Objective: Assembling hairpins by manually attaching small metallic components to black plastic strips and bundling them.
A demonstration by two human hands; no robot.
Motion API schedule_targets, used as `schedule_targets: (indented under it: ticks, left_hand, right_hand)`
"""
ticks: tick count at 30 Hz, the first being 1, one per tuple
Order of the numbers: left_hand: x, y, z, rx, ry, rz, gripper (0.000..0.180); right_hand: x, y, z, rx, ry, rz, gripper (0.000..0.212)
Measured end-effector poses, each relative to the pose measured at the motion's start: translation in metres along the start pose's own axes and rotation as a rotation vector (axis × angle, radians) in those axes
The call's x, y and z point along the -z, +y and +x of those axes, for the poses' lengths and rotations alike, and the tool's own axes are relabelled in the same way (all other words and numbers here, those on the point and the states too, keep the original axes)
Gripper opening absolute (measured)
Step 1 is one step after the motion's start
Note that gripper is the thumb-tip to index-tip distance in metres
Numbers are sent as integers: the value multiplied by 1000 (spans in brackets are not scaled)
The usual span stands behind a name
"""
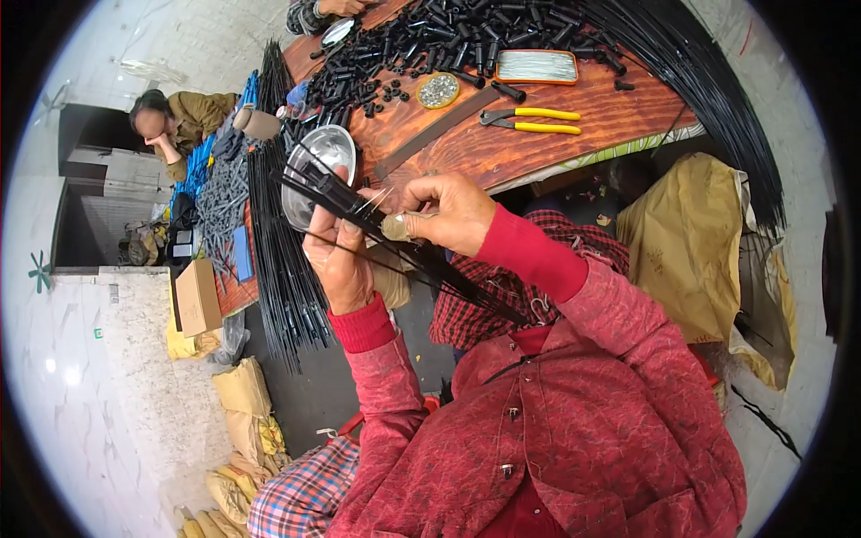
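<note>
My left hand (339,260) is wrapped around a bundle of thin black rods (466,291) that look like umbrella ribs. A black ribbed plastic sleeve (334,190) sits among the rods just above its fingers. Close beside it, my right hand (453,213) is closed in a pinch on thin pale wires (380,197), which stick out toward the sleeve. A round, dull yellowish piece (395,227) shows at the right thumb; whether it is held or worn I cannot tell. Behind the left hand is a shiny metal bowl (309,211), partly hidden by the rods.
On the wooden table (404,130) lie yellow-handled pliers (534,121), a flat metal bar (435,134), a tray of wires (536,66), a round dish of small parts (438,90) and heaped black sleeves (466,36). A person (188,121) sits at the far left.
</note>
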State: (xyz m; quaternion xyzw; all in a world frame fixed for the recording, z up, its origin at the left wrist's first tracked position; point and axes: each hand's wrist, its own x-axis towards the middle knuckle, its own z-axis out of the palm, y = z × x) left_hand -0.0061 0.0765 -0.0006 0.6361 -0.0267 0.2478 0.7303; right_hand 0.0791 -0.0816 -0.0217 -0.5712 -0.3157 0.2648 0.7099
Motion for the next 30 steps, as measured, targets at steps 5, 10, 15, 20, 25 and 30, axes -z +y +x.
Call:
schedule_targets:
  ticks: [5,10,15,20,25,30]
  left_hand:
    - [4,-17,2,109,7,-202,54]
    - [17,-28,0,58,55,-132,51]
    - [18,-27,-1,83,56,-106,59]
    - [12,-24,-2,73,18,-101,60]
    - [9,-27,-4,67,87,-59,57]
    - [-12,-18,-13,95,109,-114,57]
  right_hand:
    - [-2,10,-2,139,189,-305,22]
    - [0,9,-3,49,106,-120,19]
    - [3,12,-2,78,72,-27,18]
    - [2,8,-5,-28,120,-28,16]
    - [-2,12,-8,51,199,-197,15]
    - [-7,8,-13,96,294,-408,12]
